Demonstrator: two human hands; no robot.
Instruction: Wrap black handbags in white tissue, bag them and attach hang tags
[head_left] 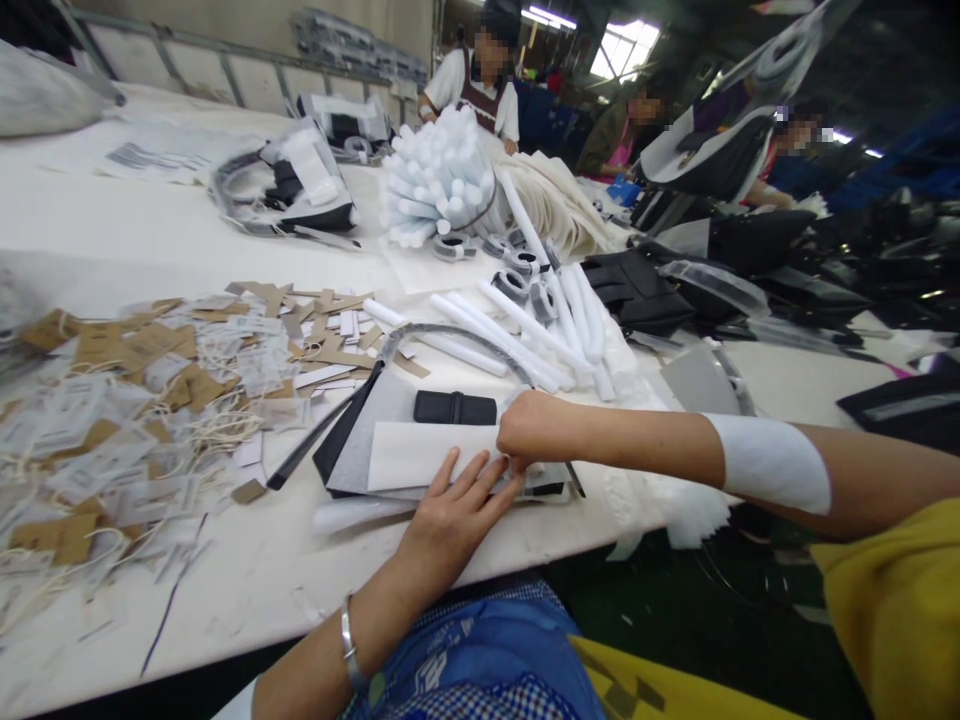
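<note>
**Thin white sheet being flattened on a black bag panel**

Nearest the camera, the left hand point(450, 510), a silver bangle on its wrist, is lying open with fingers spread, pressing flat on the right end of a thin white rectangular paper sheet point(420, 455). The right hand point(525, 430) is meeting it from the right, fingers bunched together at that same end. Whether the sheet's edge is pinched between them is hidden.

The sheet is lying on a flat grey-and-black fabric bag panel point(352, 440) near the front edge of the white surface point(262, 580). It is looking light, limp and easily creased, likely to slide on the smooth panel, so a flat palm is suiting it better than a pinch. A corner or free edge is looking like the place to lift it. The panel seems stiffer and would probably take a grip along its side.

Just beyond the sheet, a small black rectangular clasp point(455, 408) is sitting on the panel. To the left, a loose heap of brown and white card tags with strings point(135, 400) is spreading over the surface. Further back, white plastic tubes point(517, 340) are lying loose. Beyond them a tied bundle of white tubes point(439, 180) is standing, and a person in a white-sleeved top point(480, 90) is working at the far side.
</note>
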